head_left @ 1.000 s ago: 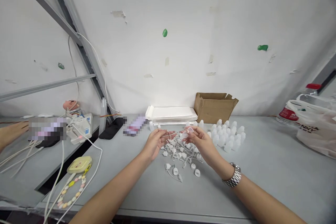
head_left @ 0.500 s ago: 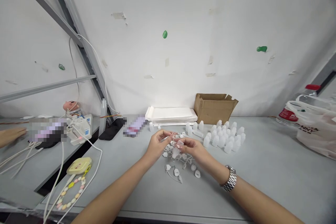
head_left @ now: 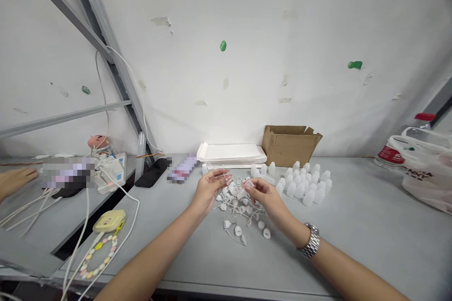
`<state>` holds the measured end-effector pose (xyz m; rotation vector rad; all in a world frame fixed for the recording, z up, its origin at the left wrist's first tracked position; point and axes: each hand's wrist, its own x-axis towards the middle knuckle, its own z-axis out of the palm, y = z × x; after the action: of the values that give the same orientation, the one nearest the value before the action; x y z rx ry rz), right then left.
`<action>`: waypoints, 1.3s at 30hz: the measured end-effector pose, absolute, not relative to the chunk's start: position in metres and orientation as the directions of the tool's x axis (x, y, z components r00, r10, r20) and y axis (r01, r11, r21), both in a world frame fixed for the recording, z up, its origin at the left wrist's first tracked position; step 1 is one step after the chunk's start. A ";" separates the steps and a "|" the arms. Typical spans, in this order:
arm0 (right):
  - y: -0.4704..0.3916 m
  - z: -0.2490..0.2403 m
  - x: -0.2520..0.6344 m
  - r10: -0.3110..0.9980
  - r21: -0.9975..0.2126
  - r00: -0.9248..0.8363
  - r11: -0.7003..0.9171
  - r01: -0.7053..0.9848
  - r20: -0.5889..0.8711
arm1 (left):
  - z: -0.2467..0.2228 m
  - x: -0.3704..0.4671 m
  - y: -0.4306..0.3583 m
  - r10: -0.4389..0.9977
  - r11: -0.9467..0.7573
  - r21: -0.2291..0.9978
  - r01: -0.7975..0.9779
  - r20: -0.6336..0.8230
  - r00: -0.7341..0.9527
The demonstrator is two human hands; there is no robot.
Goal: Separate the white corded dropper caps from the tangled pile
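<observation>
Over a loose pile of white plastic caps with thin cords, my right hand pinches a small translucent plastic bottle, partly hidden by the fingers. To its left, my left hand has thumb and fingertips drawn together above the pile's left edge. Whatever sits between those fingertips is too small to make out. A few caps lie apart from the pile, nearer the front edge. Several white squeeze bottles stand grouped to the right of my right hand.
Behind the bottles stands an open cardboard box, beside stacked white padded sheets. Phones, cables and a bead bracelet lie left. Another person's hand rests at far left. A plastic bag sits right.
My hands have moved apart; the left shifted slightly left and away from the translucent bottle. My right hand still holds it, now raised and turned. More of the cap pile shows between them.
</observation>
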<state>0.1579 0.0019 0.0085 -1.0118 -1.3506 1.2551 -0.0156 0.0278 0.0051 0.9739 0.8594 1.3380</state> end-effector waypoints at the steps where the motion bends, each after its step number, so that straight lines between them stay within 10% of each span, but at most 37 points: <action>1: 0.001 0.010 0.158 0.979 -0.991 -0.163 0.111 -0.077 0.123 | 0.005 -0.016 0.028 0.997 0.006 0.917 -0.399 0.025 0.070; 15: -0.007 0.009 0.152 0.970 -0.970 -0.141 0.174 -0.167 0.199 | 0.005 -0.012 0.023 0.979 0.170 0.849 -0.501 -0.088 0.184; 25: -0.012 -0.001 0.158 0.851 -0.680 -0.225 0.517 0.521 0.474 | 0.004 -0.012 0.022 0.990 0.104 0.883 -0.458 -0.049 0.131; 39: -0.008 -0.010 0.158 0.667 -0.360 -0.220 0.615 0.702 0.712 | 0.009 -0.009 0.013 0.975 0.115 0.918 -0.380 -0.031 0.218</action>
<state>0.1582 -0.0077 -0.0096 -1.0863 -1.9350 -0.0479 -0.0090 0.0132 0.0089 0.9531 0.8011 1.1675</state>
